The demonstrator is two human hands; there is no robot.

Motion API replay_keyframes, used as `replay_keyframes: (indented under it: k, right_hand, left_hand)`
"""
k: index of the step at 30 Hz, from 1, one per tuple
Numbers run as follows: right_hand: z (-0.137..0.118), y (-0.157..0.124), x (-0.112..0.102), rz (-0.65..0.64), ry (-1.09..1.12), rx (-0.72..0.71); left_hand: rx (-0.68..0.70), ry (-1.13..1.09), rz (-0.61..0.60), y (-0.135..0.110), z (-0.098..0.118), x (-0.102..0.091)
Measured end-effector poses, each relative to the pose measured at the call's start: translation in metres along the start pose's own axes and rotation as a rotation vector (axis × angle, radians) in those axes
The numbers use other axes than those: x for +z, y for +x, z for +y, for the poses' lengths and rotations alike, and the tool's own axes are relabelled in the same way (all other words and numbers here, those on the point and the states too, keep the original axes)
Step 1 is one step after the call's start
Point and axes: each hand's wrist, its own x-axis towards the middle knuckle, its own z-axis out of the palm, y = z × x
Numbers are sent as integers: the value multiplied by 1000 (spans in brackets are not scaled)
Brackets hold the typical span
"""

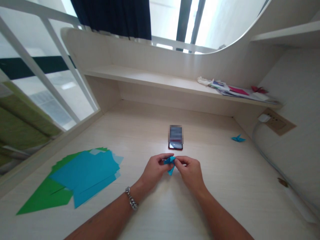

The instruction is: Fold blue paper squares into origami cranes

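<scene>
Both my hands meet over the middle of the pale wooden desk [225, 186]. Between them is a small folded piece of blue paper [170, 164], partly hidden by the fingers. My left hand [155, 170], with a metal bracelet at the wrist, pinches its left side. My right hand [190, 171] pinches its right side with fingers closed. A pointed tip of the paper hangs down between the hands. Just beyond the hands a phone [175, 137] lies on the desk.
A loose stack of blue and green paper sheets [80, 176] lies at the left. A small folded blue paper figure [238, 138] sits at the far right. The shelf [150, 78] behind holds papers and a red folded figure [259, 89]. A wall socket [276, 121] is at right.
</scene>
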Motion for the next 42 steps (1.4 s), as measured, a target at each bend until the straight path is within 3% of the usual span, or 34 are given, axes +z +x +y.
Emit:
replay_keyframes:
  k: [12, 21, 42]
  right_hand:
    - [7, 1, 1, -62, 36, 7]
    - [3, 1, 0, -44, -64, -172]
    - [5, 3, -2, -58, 67, 3]
  left_hand:
    - [-17, 28, 47, 2, 3, 1]
    - [44, 169, -50, -1, 5, -1]
    - [-15, 368, -115, -3, 3, 1]
